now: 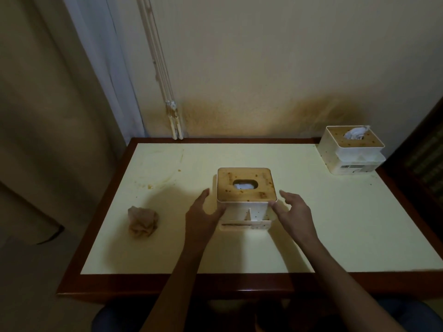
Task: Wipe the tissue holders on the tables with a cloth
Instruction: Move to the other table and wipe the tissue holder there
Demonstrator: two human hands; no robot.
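Plastic tissue holder [247, 200] is looking light, rigid — both open hands, left hand [203, 216] and right hand [293, 209], are flanking its sides, the best hold.

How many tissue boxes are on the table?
2. One tissue holder stands mid-table between the left hand and right hand; the other tissue holder sits at the far right corner.

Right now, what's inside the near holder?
White tissue shows through the oval slot in the near holder's lid; the lid hides how much is left.
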